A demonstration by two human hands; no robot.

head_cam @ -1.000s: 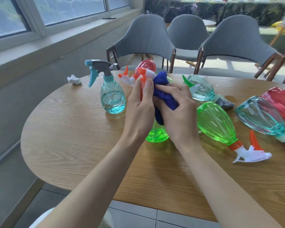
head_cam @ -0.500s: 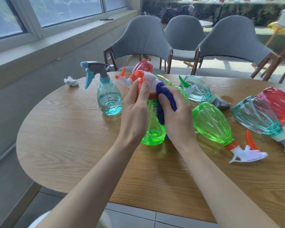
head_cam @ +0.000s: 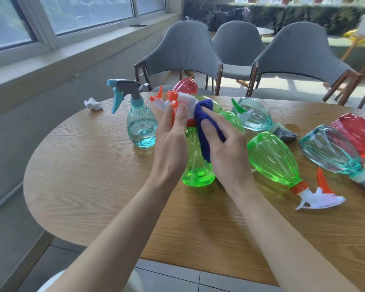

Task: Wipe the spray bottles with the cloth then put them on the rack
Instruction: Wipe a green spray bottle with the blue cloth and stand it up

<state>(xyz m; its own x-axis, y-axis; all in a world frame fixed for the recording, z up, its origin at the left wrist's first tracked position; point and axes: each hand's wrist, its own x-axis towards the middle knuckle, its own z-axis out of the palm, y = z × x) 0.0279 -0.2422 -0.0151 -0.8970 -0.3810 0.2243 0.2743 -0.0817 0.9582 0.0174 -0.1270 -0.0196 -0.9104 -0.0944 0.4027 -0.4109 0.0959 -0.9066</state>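
Observation:
A green spray bottle (head_cam: 195, 165) with a white and orange trigger head stands upright on the wooden table (head_cam: 89, 178), between my hands. My left hand (head_cam: 171, 142) grips its neck and trigger head from the left. My right hand (head_cam: 226, 148) presses a blue cloth (head_cam: 203, 131) against the bottle's right side, fingers curled round the cloth. A teal spray bottle (head_cam: 140, 125) stands upright to the left. No rack is in view.
Several more bottles lie on their sides to the right: a green one (head_cam: 276, 159), a teal one (head_cam: 333, 152), a red one (head_cam: 358, 133), another teal one (head_cam: 255, 116). A red bottle (head_cam: 185, 86) lies behind. A crumpled tissue (head_cam: 93, 104) sits far left. Grey chairs (head_cam: 183, 53) stand beyond the table.
My right hand has slid the blue cloth down from the trigger head onto the bottle's body. My left hand has kept its grip on the neck.

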